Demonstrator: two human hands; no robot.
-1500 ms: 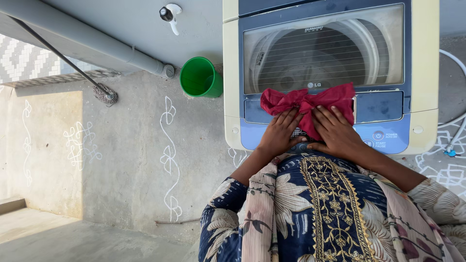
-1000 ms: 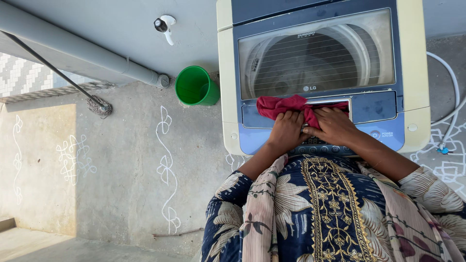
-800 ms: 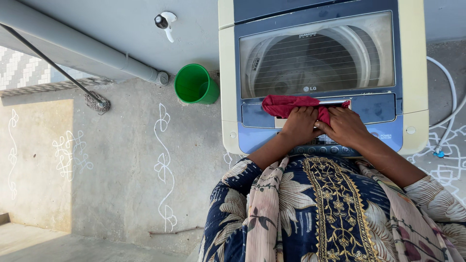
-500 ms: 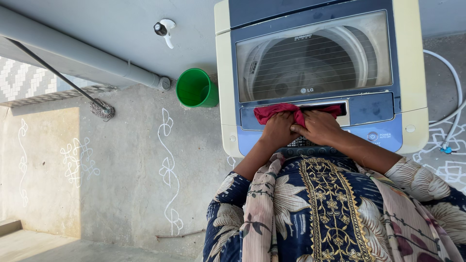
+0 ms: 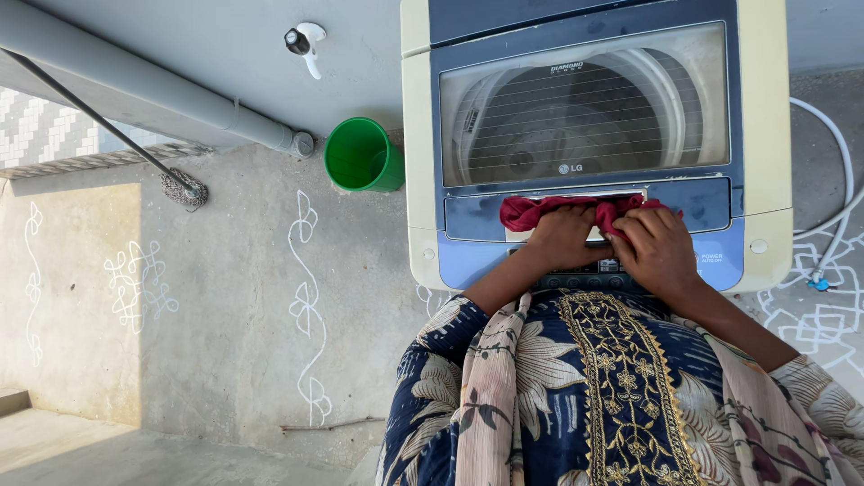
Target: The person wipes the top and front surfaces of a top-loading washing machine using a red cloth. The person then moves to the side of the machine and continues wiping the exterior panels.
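Note:
A top-loading washing machine (image 5: pixel 419 180) with a cream body and a blue top stands in front of me, its clear lid closed over the drum. A crumpled red cloth (image 5: pixel 531 211) lies on the machine's front control panel. My left hand (image 5: pixel 565 239) presses on the left part of the cloth, fingers curled over it. My right hand (image 5: pixel 660 251) rests on its right end, covering part of the panel. Both hands sit close together at the panel's middle.
A green bucket (image 5: pixel 360 155) stands on the concrete floor left of the machine, below a wall tap (image 5: pixel 304 41). A grey pipe (image 5: pixel 135 85) runs along the wall. A white hose (image 5: pixel 832 180) curls on the floor at the right. White chalk patterns mark the floor.
The red cloth was spread wide across the panel; both hands have bunched it up and drawn closer together over it, shifting slightly along the panel.

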